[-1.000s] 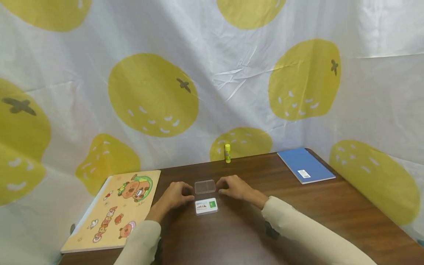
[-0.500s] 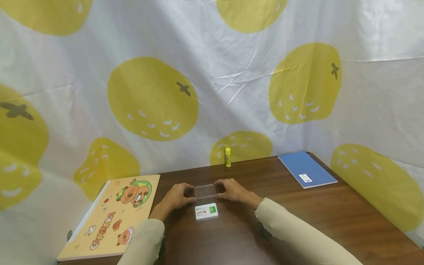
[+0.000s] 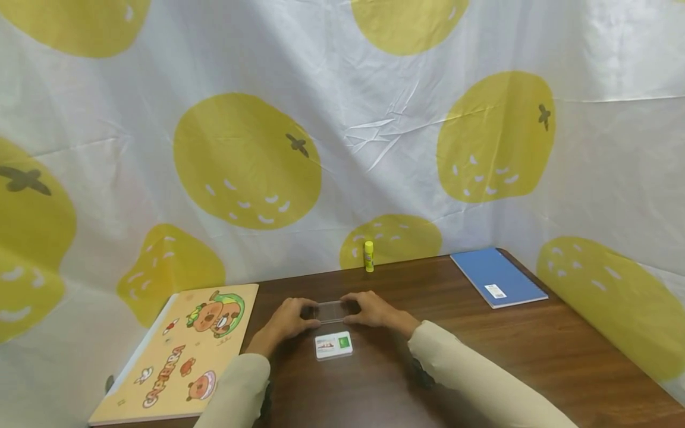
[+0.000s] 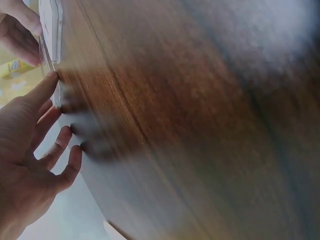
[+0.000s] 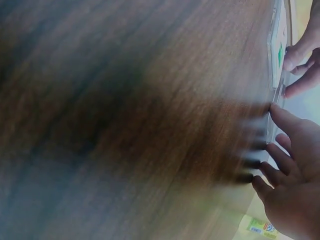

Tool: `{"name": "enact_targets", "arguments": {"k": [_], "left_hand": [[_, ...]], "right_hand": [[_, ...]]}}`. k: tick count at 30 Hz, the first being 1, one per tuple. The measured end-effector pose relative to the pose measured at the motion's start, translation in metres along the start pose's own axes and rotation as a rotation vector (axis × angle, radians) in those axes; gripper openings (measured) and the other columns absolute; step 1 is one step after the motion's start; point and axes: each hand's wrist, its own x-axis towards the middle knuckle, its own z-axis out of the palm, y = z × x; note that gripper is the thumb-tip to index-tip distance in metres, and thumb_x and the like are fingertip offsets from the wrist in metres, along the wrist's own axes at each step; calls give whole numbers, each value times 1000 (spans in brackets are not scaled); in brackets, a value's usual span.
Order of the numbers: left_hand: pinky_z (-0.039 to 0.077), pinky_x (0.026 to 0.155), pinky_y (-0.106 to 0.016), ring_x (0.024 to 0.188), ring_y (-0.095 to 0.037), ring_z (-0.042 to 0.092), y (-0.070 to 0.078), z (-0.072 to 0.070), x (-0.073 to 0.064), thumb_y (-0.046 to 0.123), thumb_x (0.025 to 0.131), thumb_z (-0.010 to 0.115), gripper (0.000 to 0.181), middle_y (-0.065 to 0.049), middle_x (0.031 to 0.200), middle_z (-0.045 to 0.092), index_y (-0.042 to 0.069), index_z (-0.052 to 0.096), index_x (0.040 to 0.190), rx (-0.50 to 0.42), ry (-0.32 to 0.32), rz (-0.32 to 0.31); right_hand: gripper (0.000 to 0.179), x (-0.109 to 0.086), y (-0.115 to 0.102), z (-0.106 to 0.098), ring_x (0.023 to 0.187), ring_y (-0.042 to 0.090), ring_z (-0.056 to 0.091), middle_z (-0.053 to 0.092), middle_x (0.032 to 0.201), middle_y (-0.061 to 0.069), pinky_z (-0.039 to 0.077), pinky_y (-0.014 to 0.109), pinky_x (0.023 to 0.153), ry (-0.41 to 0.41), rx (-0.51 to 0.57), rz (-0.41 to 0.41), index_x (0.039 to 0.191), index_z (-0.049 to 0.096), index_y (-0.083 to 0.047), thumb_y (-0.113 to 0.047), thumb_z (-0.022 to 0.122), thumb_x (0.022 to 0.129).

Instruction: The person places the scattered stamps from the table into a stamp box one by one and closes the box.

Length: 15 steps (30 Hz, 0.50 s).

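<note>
A transparent rectangular plastic lid (image 3: 330, 311) lies between both hands. My left hand (image 3: 289, 318) holds its left end between thumb and fingers, and my right hand (image 3: 374, 310) holds the right end the same way. Just nearer to me sits a small clear case (image 3: 333, 345) with a white printed card showing a green square. In the left wrist view, fingertips of the left hand (image 4: 30, 145) touch the lid's edge close to the tabletop. The right wrist view has the right hand (image 5: 295, 165) at the opposite end, beside the case (image 5: 277, 50).
On the left of the brown wooden table (image 3: 364, 398) lies a large capybara-printed board or book (image 3: 182, 351). A yellow glue stick (image 3: 369, 257) stands at the back edge. The blue notebook (image 3: 497, 277) lies at the back right. A lemon-patterned curtain (image 3: 385, 148) surrounds the table.
Both hands have closed in on the lid from its two sides and now hold its ends. The lid and the card case stay in about the same place; the head view has tilted slightly up.
</note>
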Motion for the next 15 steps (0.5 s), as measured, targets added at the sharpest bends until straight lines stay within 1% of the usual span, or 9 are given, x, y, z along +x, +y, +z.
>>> {"name": "enact_targets", "arguments": {"k": [6,9,15], "left_hand": [[47,108,-54,124,-38,64,3,-1,-2,19,85,87,36,-15,124,73,4,77,117,10,7,15],[48,107,-54,122,-38,65,4,0,-2,20,85,87,35,-15,122,74,5,77,115,21,19,24],[48,106,-55,124,-37,63,2,2,-3,24,85,87,35,-13,124,73,9,78,115,24,7,-6]], "right_hand": [[46,-1,-2,0,124,37,64,67,132,23,52,50,103,-26,13,-19,135,64,2,-13,77,94],[45,-3,-3,0,124,37,64,67,133,23,52,50,103,-27,3,-23,135,64,2,-13,76,95],[44,-5,-2,1,124,35,64,66,134,23,53,48,102,-20,-14,-47,134,64,4,-13,76,96]]}}
